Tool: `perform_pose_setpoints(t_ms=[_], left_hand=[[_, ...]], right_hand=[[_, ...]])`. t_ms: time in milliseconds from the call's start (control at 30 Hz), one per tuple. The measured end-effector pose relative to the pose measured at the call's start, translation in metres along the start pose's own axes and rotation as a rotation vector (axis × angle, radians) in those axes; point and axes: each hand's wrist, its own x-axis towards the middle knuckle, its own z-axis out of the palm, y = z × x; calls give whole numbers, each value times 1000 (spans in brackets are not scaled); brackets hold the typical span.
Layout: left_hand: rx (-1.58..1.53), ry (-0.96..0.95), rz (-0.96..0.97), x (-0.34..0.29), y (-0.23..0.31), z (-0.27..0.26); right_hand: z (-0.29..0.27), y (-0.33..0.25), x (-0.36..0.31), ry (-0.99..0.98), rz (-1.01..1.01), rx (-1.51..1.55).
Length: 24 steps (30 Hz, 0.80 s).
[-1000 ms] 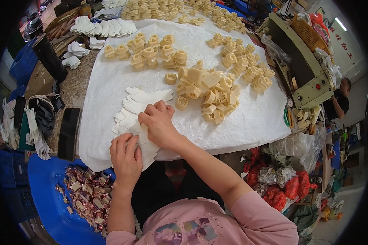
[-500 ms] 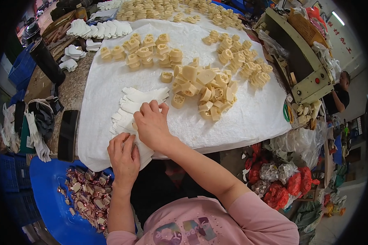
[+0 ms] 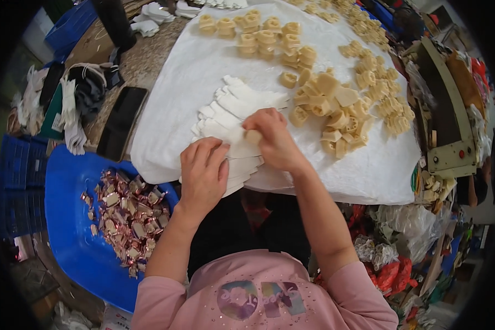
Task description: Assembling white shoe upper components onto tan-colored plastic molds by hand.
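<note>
White flat pieces, thin and cloth-like (image 3: 225, 113), lie in an overlapping fan on the white sheet (image 3: 165, 132). My left hand (image 3: 201, 173) rests on their near left part, with fingers bent and apart and nothing seen in its grasp. My right hand (image 3: 275, 140) is closed at the fan's right side. Between its thumb and fingers shows a small cream plastic piece (image 3: 253, 136); its far side is hidden. Just to the right of this hand is a heap of hollow cream plastic pieces (image 3: 335, 104).
More cream pieces (image 3: 267, 38) stand in rows farther back. A black phone (image 3: 122, 124) lies left of the sheet. Below it, a blue tub (image 3: 66, 220) holds shiny pinkish parts (image 3: 132, 214). A green metal machine (image 3: 451, 157) stands at right, above red and clear plastic bags (image 3: 390, 275).
The view has shifted, so the table appears lower and farther right. My right hand has turned, and a cream piece now shows in its fingers. My left hand stays on the white pieces.
</note>
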Motion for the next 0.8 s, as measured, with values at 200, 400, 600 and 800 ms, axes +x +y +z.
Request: perform_pose_setpoints(t_ms=[200, 400, 600, 800], left_hand=[[-5, -13, 0, -5, -3, -2], [18, -23, 67, -11, 5, 5], [-328, -239, 44, -9, 66, -2], [-869, -343, -282, -20, 77, 30]], right_hand=[[-36, 12, -26, 408, 176, 1086], [-63, -5, -84, 396, 289, 798], [-45, -26, -115, 204, 89, 462], [-58, -17, -129, 191, 66, 359]])
